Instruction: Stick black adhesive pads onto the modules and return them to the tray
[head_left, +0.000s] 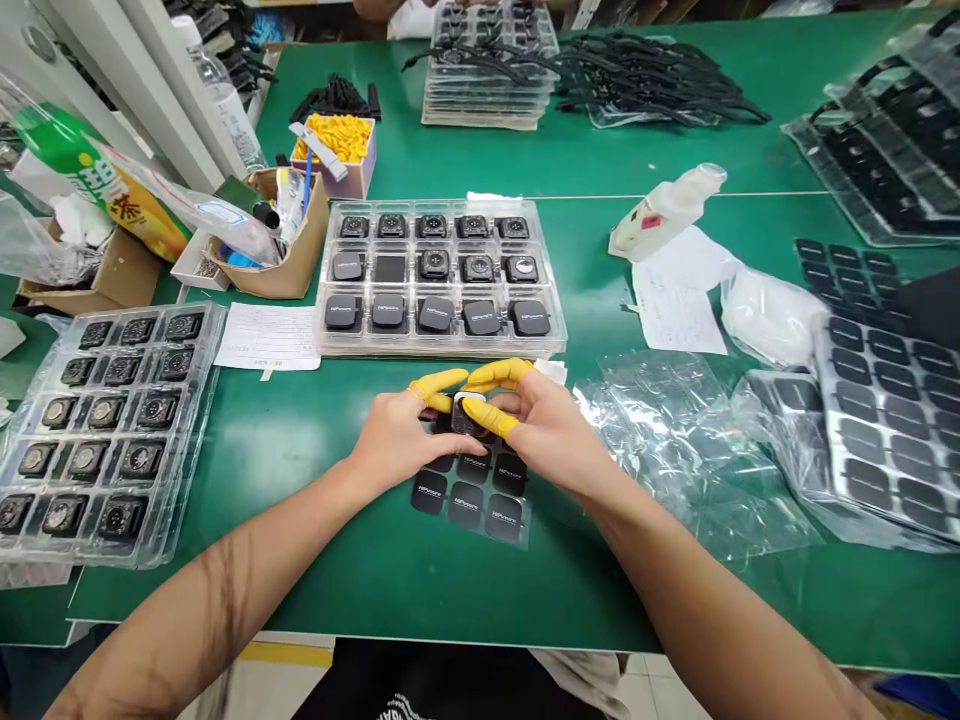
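Note:
My left hand (pixel 394 430) and my right hand (pixel 553 425) meet at the middle of the green table, with yellow finger cots on some fingertips. Between them is a small square black watch body (pixel 463 412), partly covered by the fingers. The right thumb lies across its face, and the left fingers and thumb close on its left side. Under the hands lies a clear sheet of black square labels (pixel 466 505) printed with white lettering. Just beyond, a clear plastic tray (pixel 442 348) holds several watch bodies; the front row wears black square covers.
At left stands another tray of watch bodies (pixel 120 410), beside a paper slip (pixel 262 335). Behind are a cardboard box (pixel 300 250) and a box of yellow finger cots (pixel 341 140). Rightward lie a white bottle (pixel 664 215), crumpled plastic film (pixel 675 440) and label sheets (pixel 892 420).

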